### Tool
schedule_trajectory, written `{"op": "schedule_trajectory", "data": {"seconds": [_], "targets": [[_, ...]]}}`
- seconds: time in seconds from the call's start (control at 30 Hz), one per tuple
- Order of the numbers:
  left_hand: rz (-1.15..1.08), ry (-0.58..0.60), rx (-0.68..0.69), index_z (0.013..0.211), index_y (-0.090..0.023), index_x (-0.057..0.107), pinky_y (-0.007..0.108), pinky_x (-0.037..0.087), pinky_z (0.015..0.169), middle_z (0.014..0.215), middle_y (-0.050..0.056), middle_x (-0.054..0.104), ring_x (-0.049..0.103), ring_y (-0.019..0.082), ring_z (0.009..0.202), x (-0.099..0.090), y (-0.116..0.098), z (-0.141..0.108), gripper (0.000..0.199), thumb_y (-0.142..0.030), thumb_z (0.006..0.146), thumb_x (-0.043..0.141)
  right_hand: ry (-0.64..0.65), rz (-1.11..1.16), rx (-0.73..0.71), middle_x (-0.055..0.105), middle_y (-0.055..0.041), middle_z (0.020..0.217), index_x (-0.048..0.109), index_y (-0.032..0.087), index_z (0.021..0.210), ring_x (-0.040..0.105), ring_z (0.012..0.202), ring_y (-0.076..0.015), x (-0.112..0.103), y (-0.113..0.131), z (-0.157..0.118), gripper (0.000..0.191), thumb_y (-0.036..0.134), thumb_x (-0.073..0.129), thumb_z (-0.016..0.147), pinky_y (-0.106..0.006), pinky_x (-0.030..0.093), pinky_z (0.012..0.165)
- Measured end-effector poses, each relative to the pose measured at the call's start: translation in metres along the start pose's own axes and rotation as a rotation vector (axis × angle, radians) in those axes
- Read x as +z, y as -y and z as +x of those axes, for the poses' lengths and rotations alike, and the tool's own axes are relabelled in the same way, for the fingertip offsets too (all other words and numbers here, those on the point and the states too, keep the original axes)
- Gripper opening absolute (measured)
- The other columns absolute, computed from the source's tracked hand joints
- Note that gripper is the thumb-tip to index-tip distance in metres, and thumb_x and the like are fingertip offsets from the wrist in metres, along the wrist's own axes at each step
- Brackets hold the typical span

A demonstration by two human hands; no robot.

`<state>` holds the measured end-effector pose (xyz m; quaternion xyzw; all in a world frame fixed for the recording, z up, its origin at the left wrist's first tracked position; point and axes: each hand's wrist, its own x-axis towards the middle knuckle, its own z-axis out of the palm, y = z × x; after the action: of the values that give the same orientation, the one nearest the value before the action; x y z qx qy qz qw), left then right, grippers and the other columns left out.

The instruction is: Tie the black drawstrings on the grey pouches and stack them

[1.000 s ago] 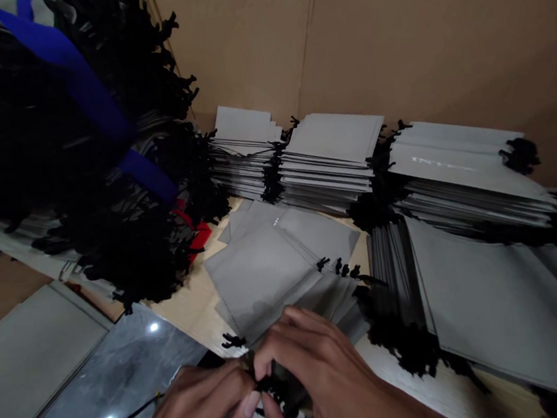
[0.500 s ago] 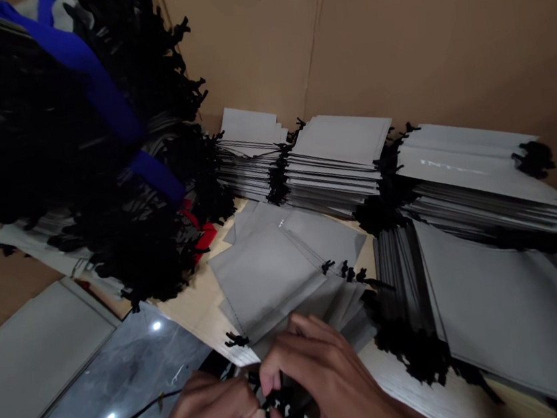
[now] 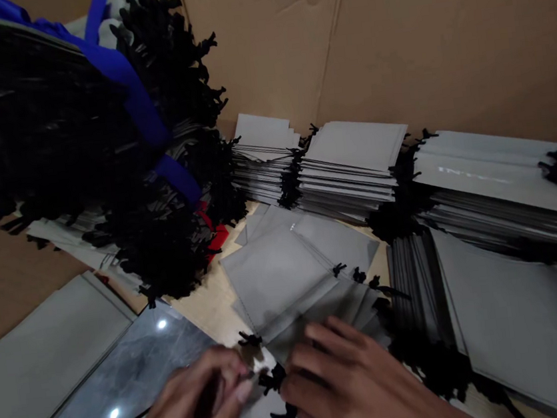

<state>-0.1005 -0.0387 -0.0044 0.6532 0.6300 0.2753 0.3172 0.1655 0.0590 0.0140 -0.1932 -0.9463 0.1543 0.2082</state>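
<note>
At the bottom middle lies a pale grey drawstring pouch (image 3: 254,416) with black knotted cord ends (image 3: 272,379). My left hand (image 3: 194,400) is left of these knots, its thumb and forefinger pinched together; whatever is between them is too small to make out. On the right, my right hand (image 3: 343,383) curls its fingers over the pouch's edge beside the knots, hiding part of it. Just beyond both hands, a loose pile of grey drawstring pouches (image 3: 278,269) lies on a light wooden board, their black cords sticking out at the sides.
Neat stacks of grey pouches (image 3: 352,147) stand along a cardboard wall (image 3: 440,36). More pouches (image 3: 526,315) stand on edge at right. At upper left rises a big black-corded bundle (image 3: 48,128) tied with a blue strap (image 3: 141,110). A glossy grey marbled surface (image 3: 140,365) lies lower left.
My hands have moved apart from their close pinch at the black cord, leaving the knots visible between them. The view has shifted, so the scene sits slightly farther right.
</note>
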Motion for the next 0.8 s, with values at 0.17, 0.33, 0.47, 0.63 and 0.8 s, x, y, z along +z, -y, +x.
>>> {"op": "schedule_trajectory", "data": {"seconds": [0.17,0.33,0.47,0.63,0.8], "targets": [[0.222,-0.009,0.046,0.138,-0.036,0.068,0.026,0.062,0.095,0.130,0.004,0.078,0.080,0.025,0.111,-0.003,0.007,0.016,0.033,-0.039,0.106,0.065,0.159,0.053,0.024,0.069,0.0002,0.107,0.066,0.025,0.106,0.064,0.106,-0.0232,0.001,-0.007,-0.008,0.014,0.030,0.076,0.099,-0.039,0.050,0.093],[0.308,-0.023,0.158,0.132,-0.035,0.072,0.022,0.064,0.083,0.124,0.002,0.080,0.085,0.021,0.096,0.011,0.012,0.030,0.027,-0.039,0.108,0.063,0.167,0.186,0.074,0.070,-0.0007,0.108,0.066,0.027,0.118,0.066,0.105,-0.0241,-0.003,-0.011,-0.011,0.037,0.056,0.078,0.098,-0.038,0.053,0.093],[0.298,-0.033,0.178,0.126,-0.034,0.075,0.020,0.062,0.085,0.119,0.000,0.081,0.084,0.019,0.098,0.010,0.011,0.030,0.022,-0.033,0.109,0.061,0.088,0.228,0.237,0.074,-0.0026,0.120,0.067,0.028,0.120,0.068,0.120,-0.0248,-0.016,-0.007,0.003,0.024,0.048,0.067,0.107,-0.035,0.054,0.097],[0.156,-0.012,0.111,0.122,-0.032,0.072,0.026,0.057,0.095,0.121,0.003,0.076,0.077,0.022,0.111,0.004,-0.002,0.025,0.018,-0.030,0.109,0.060,0.161,0.034,0.219,0.071,-0.0053,0.115,0.069,0.022,0.118,0.069,0.106,-0.0260,-0.009,-0.007,0.036,0.019,0.026,0.075,0.100,-0.036,0.053,0.078],[-0.157,0.037,-0.059,0.098,-0.027,0.067,0.024,0.053,0.082,0.094,-0.001,0.069,0.066,0.018,0.088,0.005,-0.011,0.024,0.022,-0.039,0.112,0.054,0.136,-0.136,0.017,0.065,-0.0043,0.093,0.067,0.021,0.093,0.060,0.097,-0.0248,0.005,-0.012,0.050,0.010,0.015,0.072,0.100,-0.035,0.045,0.069]]}}
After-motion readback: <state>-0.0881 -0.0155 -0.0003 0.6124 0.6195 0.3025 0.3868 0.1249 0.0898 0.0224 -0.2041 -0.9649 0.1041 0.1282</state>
